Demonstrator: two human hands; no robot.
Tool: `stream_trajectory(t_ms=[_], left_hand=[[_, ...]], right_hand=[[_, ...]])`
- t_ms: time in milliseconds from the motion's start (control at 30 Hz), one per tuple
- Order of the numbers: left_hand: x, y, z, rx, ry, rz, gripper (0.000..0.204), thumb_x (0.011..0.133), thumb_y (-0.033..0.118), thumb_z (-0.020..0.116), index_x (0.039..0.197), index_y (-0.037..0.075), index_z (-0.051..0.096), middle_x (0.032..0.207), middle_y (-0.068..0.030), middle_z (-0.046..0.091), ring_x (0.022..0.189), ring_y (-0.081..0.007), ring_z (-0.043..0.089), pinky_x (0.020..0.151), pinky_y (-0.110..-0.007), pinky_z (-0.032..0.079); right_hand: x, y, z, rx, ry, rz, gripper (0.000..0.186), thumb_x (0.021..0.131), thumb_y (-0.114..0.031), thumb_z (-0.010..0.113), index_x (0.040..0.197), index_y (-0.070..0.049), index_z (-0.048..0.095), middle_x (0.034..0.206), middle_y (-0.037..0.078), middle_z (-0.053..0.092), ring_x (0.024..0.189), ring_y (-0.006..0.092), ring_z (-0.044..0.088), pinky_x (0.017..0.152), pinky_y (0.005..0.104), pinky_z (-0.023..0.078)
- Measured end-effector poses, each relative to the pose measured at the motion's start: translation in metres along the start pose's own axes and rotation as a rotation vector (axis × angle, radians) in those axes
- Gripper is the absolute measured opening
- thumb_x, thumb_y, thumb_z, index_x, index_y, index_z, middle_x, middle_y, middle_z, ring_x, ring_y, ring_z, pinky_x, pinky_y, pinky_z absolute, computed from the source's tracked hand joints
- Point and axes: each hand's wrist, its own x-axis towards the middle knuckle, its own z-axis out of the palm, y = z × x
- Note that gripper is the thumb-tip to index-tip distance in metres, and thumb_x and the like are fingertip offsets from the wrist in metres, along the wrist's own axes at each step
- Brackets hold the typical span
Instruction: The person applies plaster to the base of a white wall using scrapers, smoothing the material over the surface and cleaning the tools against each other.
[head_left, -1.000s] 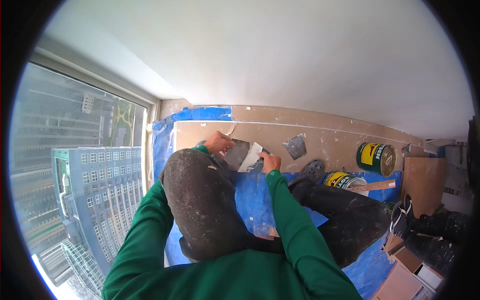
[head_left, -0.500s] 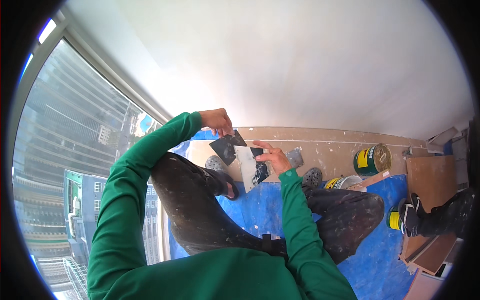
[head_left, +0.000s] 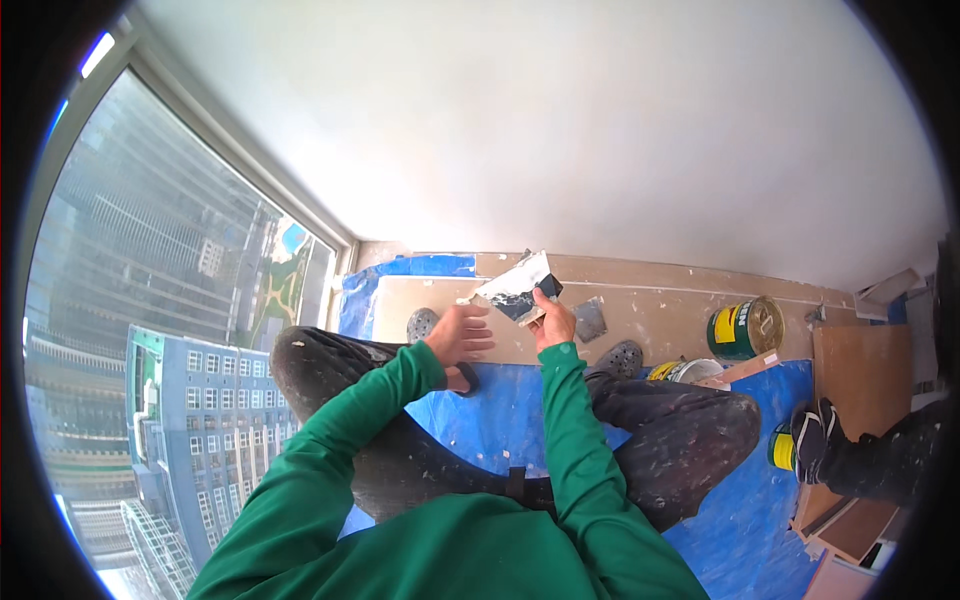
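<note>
Out in front of my body, my right hand (head_left: 555, 325) grips a thin black putty scraper (head_left: 518, 306) smeared with white putty (head_left: 525, 272), its thumb lying on the face. To the left and a little lower is my left hand (head_left: 462, 335), palm turned inward, fingers pointing right. The thumb side of that hand meets the pale left end of the putty-covered pieces, where a second scraper seems to be held nearly edge-on; most of it is hidden. A grey square plate (head_left: 590, 318) lies on the board beyond my right hand.
A white wall (head_left: 560, 130) rises ahead, with a window (head_left: 200, 250) at left. Brown board (head_left: 400, 295) and blue sheeting (head_left: 500, 420) cover the floor. At right stand a green-and-yellow can (head_left: 735, 328), an open bucket (head_left: 690, 368) with a wooden strip (head_left: 745, 368), and another person's foot (head_left: 815, 435).
My left hand has come down and inward from the upper left, beside the right. My right hand has raised and turned its scraper, and the left one's dark plate no longer shows face-on.
</note>
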Motion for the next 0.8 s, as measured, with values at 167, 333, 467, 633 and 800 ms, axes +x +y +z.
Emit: stream_trajectory(t_ms=[167,333,467,633,800], left_hand=[[0.028,-0.03,0.027,-0.088,0.004,0.212,0.036,0.089,0.017,0.059,0.115,-0.007,0.052,0.108,-0.0164,0.061,0.101,-0.0323,0.062,0.087,-0.045,0.048],[0.069,-0.013,-0.003,0.024,0.157,0.327,0.017,0.085,0.001,0.057,0.098,-0.009,0.058,0.093,-0.017,0.064,0.075,-0.0296,0.069,0.059,-0.035,0.056],[0.11,0.022,-0.051,0.394,0.274,0.351,0.012,0.079,0.002,0.059,0.089,0.0,0.064,0.072,-0.0109,0.067,0.058,-0.0216,0.068,0.046,-0.031,0.051],[0.138,0.064,-0.1,0.789,0.406,0.43,0.016,0.079,0.02,0.063,0.084,0.009,0.073,0.076,-0.0065,0.07,0.064,-0.0175,0.067,0.058,-0.029,0.054],[0.157,0.08,-0.162,1.084,0.648,0.806,0.016,0.071,0.016,0.062,0.077,0.002,0.068,0.078,-0.0197,0.066,0.073,-0.0326,0.065,0.072,-0.039,0.052]], right_hand=[[0.019,0.058,-0.01,-0.429,0.174,-0.255,0.03,0.076,-0.027,0.076,0.082,0.003,0.07,0.082,0.012,0.068,0.071,0.0208,0.062,0.068,0.0349,0.047],[0.06,0.062,-0.078,-0.912,0.502,-0.172,0.05,0.065,-0.045,0.077,0.075,0.003,0.07,0.078,0.02,0.068,0.074,0.0335,0.064,0.077,0.0389,0.048],[0.043,0.055,-0.112,-0.735,0.537,-0.12,0.058,0.06,-0.016,0.082,0.11,0.003,0.059,0.089,0.021,0.065,0.076,0.0293,0.065,0.061,0.0372,0.054],[0.027,0.05,-0.114,-0.699,0.567,-0.025,0.073,0.066,-0.005,0.076,0.13,-0.001,0.04,0.105,0.02,0.06,0.077,0.0287,0.064,0.049,0.0365,0.053],[0.049,0.066,-0.116,-0.632,0.442,0.1,0.066,0.07,-0.005,0.073,0.128,-0.001,0.043,0.105,0.019,0.06,0.076,0.0279,0.062,0.049,0.0345,0.053]])
